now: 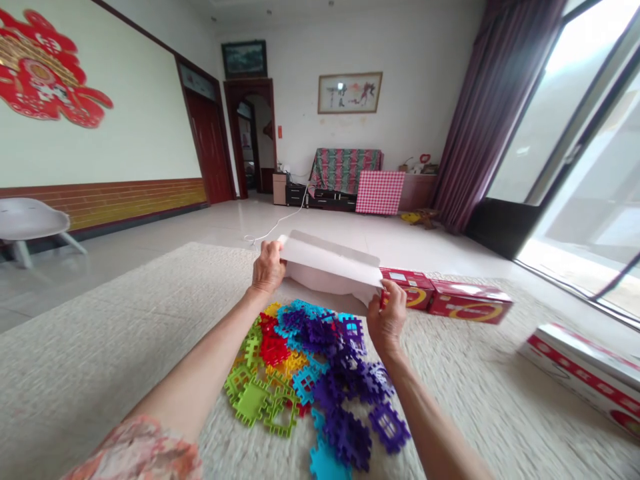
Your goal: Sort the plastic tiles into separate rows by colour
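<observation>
My left hand (270,268) grips the left end of a white cardboard box (330,259), fingers closed round its edge. At the right end, my right hand (389,313) is closed on the same box. A long flap runs along its top, and the pale inside faces me; its outer side is hidden. Just below and nearer to me lies a loose heap of plastic interlocking building pieces: green pieces (253,400), red pieces (274,343), yellow pieces (290,365), light blue pieces (306,381) and purple pieces (347,437). Some are flat squares, others are frames with toothed edges.
Two red boxes (470,303) stand end to end right of my right hand. A red and white carton (585,373) lies farther right. Everything rests on a beige woven rug (150,313). A white chair (33,223) is at the left, and a white cable (280,223) crosses the tiles.
</observation>
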Action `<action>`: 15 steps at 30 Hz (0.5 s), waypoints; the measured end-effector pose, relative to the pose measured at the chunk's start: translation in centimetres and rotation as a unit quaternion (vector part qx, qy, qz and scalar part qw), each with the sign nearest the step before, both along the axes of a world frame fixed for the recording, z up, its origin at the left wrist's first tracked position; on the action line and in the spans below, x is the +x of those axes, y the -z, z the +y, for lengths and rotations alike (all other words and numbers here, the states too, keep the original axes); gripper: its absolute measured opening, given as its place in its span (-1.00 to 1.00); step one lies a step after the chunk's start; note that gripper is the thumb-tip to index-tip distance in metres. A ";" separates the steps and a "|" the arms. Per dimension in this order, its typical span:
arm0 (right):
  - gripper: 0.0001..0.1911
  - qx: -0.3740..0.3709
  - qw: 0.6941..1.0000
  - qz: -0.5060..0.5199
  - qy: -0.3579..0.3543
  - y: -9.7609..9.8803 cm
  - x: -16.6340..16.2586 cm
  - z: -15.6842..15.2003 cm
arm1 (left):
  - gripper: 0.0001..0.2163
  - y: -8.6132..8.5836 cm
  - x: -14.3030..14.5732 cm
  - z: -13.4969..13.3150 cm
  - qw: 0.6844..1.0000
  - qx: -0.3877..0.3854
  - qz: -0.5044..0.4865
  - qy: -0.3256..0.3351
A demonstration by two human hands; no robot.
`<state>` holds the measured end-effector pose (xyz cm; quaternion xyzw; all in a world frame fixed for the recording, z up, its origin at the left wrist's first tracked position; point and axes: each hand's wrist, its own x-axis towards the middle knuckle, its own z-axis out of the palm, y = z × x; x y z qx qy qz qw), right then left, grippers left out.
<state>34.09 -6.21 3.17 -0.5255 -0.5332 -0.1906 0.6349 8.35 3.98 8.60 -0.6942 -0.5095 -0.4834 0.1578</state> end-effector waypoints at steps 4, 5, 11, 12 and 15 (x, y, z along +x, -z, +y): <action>-0.59 -0.080 0.995 0.067 0.010 -1.3 1.1 -0.1 | -0.75 -1.5 1.4 -1.4 1.000 -0.018 -0.003 0.006; -0.57 -0.103 0.991 0.087 0.012 -1.8 1.6 -0.9 | -0.75 -1.9 1.9 -2.1 1.000 -0.013 -0.012 0.015; -0.41 -0.231 0.957 0.170 0.040 -4.8 4.6 -9.2 | -0.67 -3.3 5.0 -8.2 0.988 -0.051 -0.087 0.117; -0.39 -0.249 0.951 0.176 0.050 -5.1 5.1 -10.4 | -0.64 -3.2 5.5 -9.2 0.983 -0.074 -0.099 0.135; -0.40 -0.301 0.934 0.180 0.071 -5.4 6.4 -13.1 | -0.55 -2.3 6.1 -11.6 0.962 -0.150 -0.138 0.183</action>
